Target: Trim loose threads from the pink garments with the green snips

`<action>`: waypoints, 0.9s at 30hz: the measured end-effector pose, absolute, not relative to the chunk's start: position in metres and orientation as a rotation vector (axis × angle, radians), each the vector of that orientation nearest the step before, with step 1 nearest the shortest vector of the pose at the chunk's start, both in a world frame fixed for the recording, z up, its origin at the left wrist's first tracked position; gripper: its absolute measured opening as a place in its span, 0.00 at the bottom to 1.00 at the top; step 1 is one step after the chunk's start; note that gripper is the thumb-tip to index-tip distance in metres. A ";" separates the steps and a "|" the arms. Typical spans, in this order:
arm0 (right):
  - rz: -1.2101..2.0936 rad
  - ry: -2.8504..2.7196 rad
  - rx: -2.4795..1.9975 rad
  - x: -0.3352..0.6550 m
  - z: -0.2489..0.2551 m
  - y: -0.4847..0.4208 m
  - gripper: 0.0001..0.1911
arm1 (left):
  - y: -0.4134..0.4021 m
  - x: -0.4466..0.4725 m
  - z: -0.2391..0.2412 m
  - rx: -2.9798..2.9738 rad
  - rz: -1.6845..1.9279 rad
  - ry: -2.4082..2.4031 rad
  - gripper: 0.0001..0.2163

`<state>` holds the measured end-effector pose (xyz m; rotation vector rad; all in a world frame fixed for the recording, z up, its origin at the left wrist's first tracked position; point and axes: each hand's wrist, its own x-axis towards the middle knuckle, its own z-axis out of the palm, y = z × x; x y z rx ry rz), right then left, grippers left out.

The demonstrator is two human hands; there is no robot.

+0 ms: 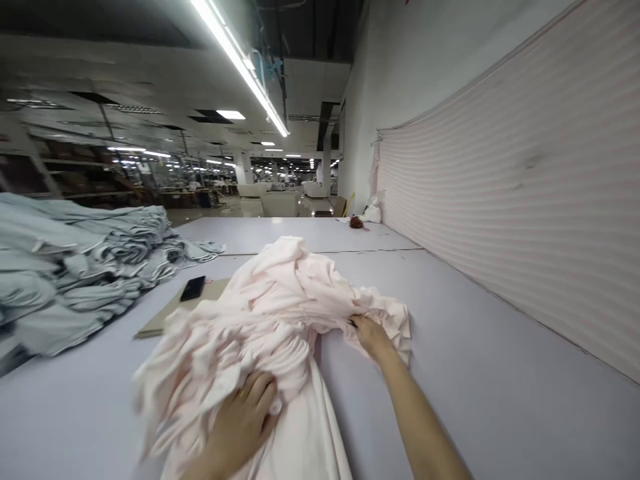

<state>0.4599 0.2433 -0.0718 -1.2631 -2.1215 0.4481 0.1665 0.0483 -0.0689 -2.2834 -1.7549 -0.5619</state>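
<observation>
A heaped bundle of pale pink fabric point(295, 287) lies in loose folds across the table before me; what kind of pieces it is made of I cannot tell. My left hand point(245, 413) is closed on the near part of the bundle, its fingers curled over the folds. Farther forward, my right hand point(373, 337) grips the bundle's right side, with the fingertips partly hidden in the cloth. Near my right fingers a small dark spot shows, too small to make out.
Pale grey-blue cloth point(100, 267) is piled at the left. A black phone point(193, 289) rests on brown cardboard point(165, 313), partly covered by the pink fabric. Pink striped cloth point(525, 173) hangs along the right wall. A reddish-brown tangle point(356, 222) sits at the far end of the table point(480, 373).
</observation>
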 end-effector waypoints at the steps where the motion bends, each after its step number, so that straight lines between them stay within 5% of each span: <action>1: 0.451 -2.115 -1.270 0.459 -0.068 0.241 0.12 | 0.061 0.167 -0.056 -2.305 -0.572 -1.797 0.15; 7: 0.544 -2.080 -1.176 0.448 -0.054 0.138 0.19 | 0.108 0.161 -0.007 -2.448 -0.788 -1.905 0.17; 11: 0.895 -1.973 -0.868 0.429 -0.062 0.039 0.21 | 0.049 0.147 -0.004 -2.452 -1.045 -2.017 0.17; 17: 1.141 -2.110 -0.523 0.348 -0.057 -0.022 0.17 | -0.087 0.082 -0.020 -1.862 -1.391 -2.533 0.18; 22: 1.203 -2.115 -0.555 0.269 -0.039 -0.025 0.15 | -0.111 0.073 -0.050 -1.724 -1.656 -2.677 0.17; 27: 1.220 -2.049 -0.674 0.258 -0.084 -0.051 0.10 | -0.132 0.095 -0.089 -1.726 -1.746 -2.666 0.12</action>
